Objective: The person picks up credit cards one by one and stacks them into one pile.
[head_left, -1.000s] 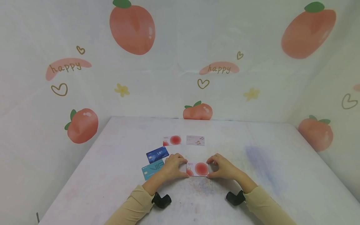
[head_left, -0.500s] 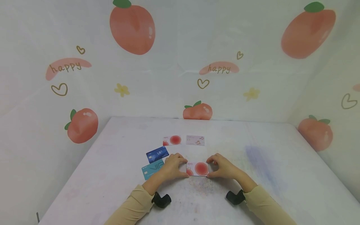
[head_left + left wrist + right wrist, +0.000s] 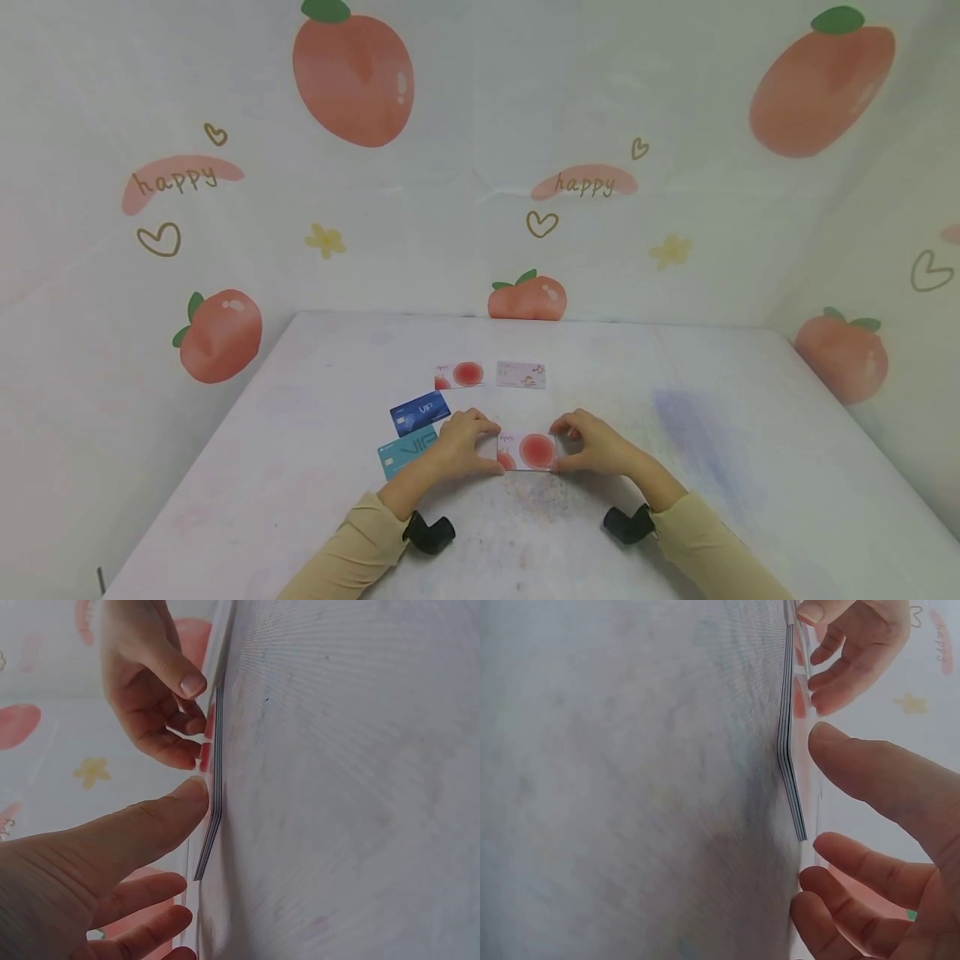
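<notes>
Head view, I log: one red-circle card stack (image 3: 527,451), flat on counter (image 3: 622,358), between left hand (image 3: 459,445) and right hand (image 3: 597,447); fingers spread, no grip evident; placement unchanged this past second, suggesting a pause.

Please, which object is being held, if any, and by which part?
A hold cannot be confirmed: the left hand is at the left end of the card stack, the right hand at its right end, but gripping contact is unclear.

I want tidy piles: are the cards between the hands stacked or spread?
Stacked: the pile shows several thin edges lying closely together in both wrist views.
</notes>
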### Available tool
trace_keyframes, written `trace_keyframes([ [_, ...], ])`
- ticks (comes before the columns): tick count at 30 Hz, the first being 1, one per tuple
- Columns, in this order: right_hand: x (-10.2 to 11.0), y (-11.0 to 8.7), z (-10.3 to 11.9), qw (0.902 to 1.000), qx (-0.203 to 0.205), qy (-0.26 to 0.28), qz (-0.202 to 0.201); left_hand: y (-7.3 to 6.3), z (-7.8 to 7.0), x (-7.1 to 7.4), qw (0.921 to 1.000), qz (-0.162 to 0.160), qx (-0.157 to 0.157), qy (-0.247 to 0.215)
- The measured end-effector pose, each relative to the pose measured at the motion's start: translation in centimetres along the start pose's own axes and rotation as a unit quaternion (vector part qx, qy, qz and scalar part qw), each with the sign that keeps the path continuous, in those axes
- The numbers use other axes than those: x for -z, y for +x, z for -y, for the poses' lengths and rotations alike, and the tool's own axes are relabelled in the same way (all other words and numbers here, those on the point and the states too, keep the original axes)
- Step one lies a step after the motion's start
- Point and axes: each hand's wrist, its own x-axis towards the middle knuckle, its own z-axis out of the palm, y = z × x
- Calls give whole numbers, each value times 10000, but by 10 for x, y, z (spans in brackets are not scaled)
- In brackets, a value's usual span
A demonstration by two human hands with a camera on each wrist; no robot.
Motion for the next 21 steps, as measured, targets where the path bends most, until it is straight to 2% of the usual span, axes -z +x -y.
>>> trace_keyframes([
  [6,3,2,-1,9999,37,-84,-62,1,-1,5,10000,-31,6,-12],
  [15,11,8,0,9993,-346,-85,-70,6,-3,15,9999,-50,126,-103],
  [21,18,14,-1,9991,-375,-42,-174,12,-1,22,9990,-92,234,-362],
])
